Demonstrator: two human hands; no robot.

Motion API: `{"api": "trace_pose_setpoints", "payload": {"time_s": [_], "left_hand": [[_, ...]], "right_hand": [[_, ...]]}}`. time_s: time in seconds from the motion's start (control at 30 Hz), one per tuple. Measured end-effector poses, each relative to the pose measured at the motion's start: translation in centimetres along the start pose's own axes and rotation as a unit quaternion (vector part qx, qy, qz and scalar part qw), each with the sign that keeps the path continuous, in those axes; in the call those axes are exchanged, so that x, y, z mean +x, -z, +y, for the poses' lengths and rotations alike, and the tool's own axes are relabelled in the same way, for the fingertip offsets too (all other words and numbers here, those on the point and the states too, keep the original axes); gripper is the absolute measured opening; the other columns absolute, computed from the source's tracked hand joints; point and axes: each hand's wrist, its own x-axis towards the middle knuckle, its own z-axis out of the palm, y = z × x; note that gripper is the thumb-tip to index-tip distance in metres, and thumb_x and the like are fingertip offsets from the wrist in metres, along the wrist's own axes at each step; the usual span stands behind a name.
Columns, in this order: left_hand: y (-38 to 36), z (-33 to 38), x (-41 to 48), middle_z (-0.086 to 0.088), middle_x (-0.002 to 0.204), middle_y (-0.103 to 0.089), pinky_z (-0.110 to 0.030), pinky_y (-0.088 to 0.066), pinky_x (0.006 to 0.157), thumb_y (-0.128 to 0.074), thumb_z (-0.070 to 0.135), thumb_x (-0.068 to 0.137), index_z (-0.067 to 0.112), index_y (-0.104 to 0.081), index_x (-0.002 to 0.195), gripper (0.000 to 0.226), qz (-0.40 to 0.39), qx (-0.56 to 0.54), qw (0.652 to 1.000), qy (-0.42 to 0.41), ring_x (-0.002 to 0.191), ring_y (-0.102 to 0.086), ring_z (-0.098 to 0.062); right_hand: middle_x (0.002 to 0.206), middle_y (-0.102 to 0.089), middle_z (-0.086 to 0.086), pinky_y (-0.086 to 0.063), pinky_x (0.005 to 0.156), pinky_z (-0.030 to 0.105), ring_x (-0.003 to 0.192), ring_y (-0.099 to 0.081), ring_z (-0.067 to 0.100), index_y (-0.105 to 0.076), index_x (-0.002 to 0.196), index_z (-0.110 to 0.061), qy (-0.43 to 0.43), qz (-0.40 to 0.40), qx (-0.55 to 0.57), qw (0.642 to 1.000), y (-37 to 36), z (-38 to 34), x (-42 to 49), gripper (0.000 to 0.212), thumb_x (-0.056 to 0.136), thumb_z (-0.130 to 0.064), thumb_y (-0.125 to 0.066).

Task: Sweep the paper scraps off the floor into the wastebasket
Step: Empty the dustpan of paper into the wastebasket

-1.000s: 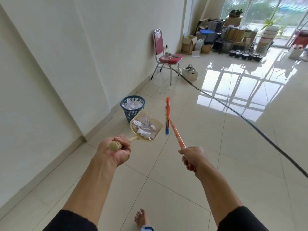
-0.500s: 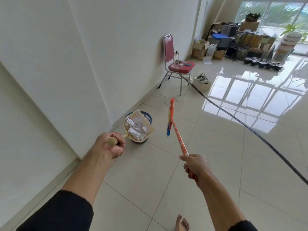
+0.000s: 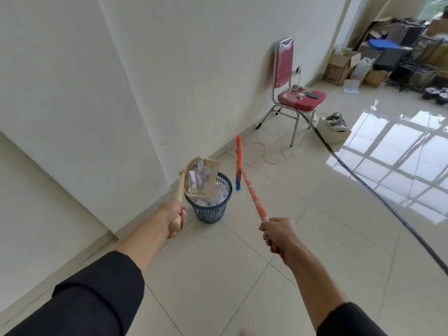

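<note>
The left hand [image 3: 175, 214] grips the dustpan [image 3: 201, 177] handle, tipping it over the blue wastebasket [image 3: 211, 207] by the wall. Paper scraps [image 3: 197, 178] sit in the pan and in the basket. The right hand [image 3: 278, 235] grips the orange broom [image 3: 249, 185], held up off the floor. A red chair [image 3: 295, 93] stands behind, and a black cable [image 3: 378, 197] crosses the floor.

Bright, even daylight from windows [image 3: 436, 8] at upper right. Strong glare and window-grid reflection on glossy floor tiles [image 3: 400, 166]. Shadows soft, faint along wall [image 3: 84, 93]. Wide-angle lens bends wall lines and black cable [image 3: 388, 202] near edges. Slight motion blur overall; far clutter soft.
</note>
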Motion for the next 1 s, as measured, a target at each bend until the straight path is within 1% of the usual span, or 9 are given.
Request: {"api": "trace_pose_setpoints", "payload": {"time_s": [0.07,0.13,0.2,0.33,0.47,0.67,0.77,0.93,1.0], "left_hand": [[-2.1,-0.6,1.7,0.001,0.050,-0.052,-0.018,-0.040,0.043,-0.055,0.005,0.092,0.006,-0.062,0.092,0.007,0.048,0.061,0.997,-0.017,0.041,-0.046,-0.009],[-3.8,-1.5,2.9,-0.003,0.058,-0.055,-0.021,-0.041,0.048,-0.054,0.004,0.090,0.001,-0.065,0.105,0.018,0.078,0.107,0.991,-0.027,0.047,-0.047,-0.013],[-5.4,-1.8,3.7,-0.007,0.062,-0.055,-0.021,-0.041,0.046,-0.052,0.004,0.091,-0.001,-0.064,0.112,0.025,0.089,0.131,0.987,-0.035,0.047,-0.047,-0.015],[-7.3,-1.4,3.5,-0.009,0.062,-0.054,-0.020,-0.039,0.043,-0.048,0.003,0.092,-0.003,-0.062,0.113,0.026,0.102,0.171,0.979,-0.040,0.046,-0.046,-0.016],[-7.4,-0.2,3.6,-0.007,0.062,-0.055,-0.020,-0.040,0.046,-0.051,0.004,0.090,-0.001,-0.065,0.116,0.030,0.108,0.173,0.979,-0.026,0.046,-0.047,-0.016],[-7.5,1.8,1.9,-0.006,0.061,-0.055,-0.022,-0.040,0.051,-0.053,0.003,0.094,-0.001,-0.063,0.111,0.021,0.092,0.167,0.981,-0.045,0.049,-0.046,-0.014],[-7.2,2.8,1.1,-0.006,0.065,-0.056,-0.024,-0.041,0.053,-0.051,0.005,0.094,0.001,-0.062,0.115,0.023,0.087,0.192,0.976,-0.056,0.052,-0.048,-0.014],[-6.7,3.5,0.3,-0.013,0.081,-0.062,-0.031,-0.048,0.065,-0.049,0.004,0.092,0.001,-0.060,0.119,0.030,0.100,0.253,0.958,-0.093,0.062,-0.054,-0.020],[-6.5,3.4,0.0,-0.015,0.079,-0.062,-0.031,-0.049,0.064,-0.048,0.003,0.091,0.000,-0.060,0.119,0.030,0.108,0.281,0.948,-0.107,0.061,-0.054,-0.021]], "right_hand": [[0.062,-0.054,0.006,-0.038,0.043,0.026,0.050,-0.045,0.016,-0.067,0.095,-0.004,-0.004,-0.007,-0.018,1.000,0.6,-0.8,2.3,0.010,0.088,-0.007,-0.061],[0.062,-0.054,0.006,-0.038,0.044,0.027,0.051,-0.045,0.016,-0.068,0.095,-0.004,-0.006,-0.013,-0.024,1.000,0.9,-1.3,3.8,0.011,0.088,-0.008,-0.060],[0.062,-0.054,0.006,-0.038,0.044,0.027,0.051,-0.045,0.016,-0.068,0.093,-0.003,-0.009,-0.019,-0.030,0.999,1.0,-1.8,5.0,0.011,0.088,-0.008,-0.059],[0.062,-0.053,0.006,-0.037,0.043,0.026,0.050,-0.045,0.016,-0.068,0.092,-0.001,-0.014,-0.027,-0.029,0.999,1.4,-2.3,6.0,0.013,0.088,-0.008,-0.059],[0.064,-0.053,0.006,-0.037,0.042,0.025,0.049,-0.045,0.014,-0.068,0.092,-0.001,-0.013,-0.041,-0.029,0.999,1.8,-2.5,6.3,0.013,0.087,-0.005,-0.057],[0.066,-0.053,0.007,-0.038,0.043,0.025,0.051,-0.046,0.015,-0.069,0.093,-0.002,-0.006,-0.041,-0.023,0.999,1.6,-3.0,6.0,0.014,0.087,-0.004,-0.056],[0.066,-0.053,0.007,-0.037,0.044,0.026,0.050,-0.045,0.015,-0.069,0.094,0.000,0.001,-0.040,-0.016,0.999,1.5,-3.5,5.6,0.015,0.087,-0.003,-0.056],[0.067,-0.053,0.008,-0.038,0.046,0.027,0.049,-0.045,0.014,-0.068,0.095,0.001,0.006,-0.038,-0.013,0.999,1.6,-4.0,5.2,0.015,0.087,-0.003,-0.056],[0.066,-0.053,0.007,-0.038,0.046,0.026,0.050,-0.045,0.014,-0.069,0.094,0.000,0.005,-0.037,-0.009,0.999,1.6,-4.1,5.3,0.015,0.087,-0.003,-0.056]]}}
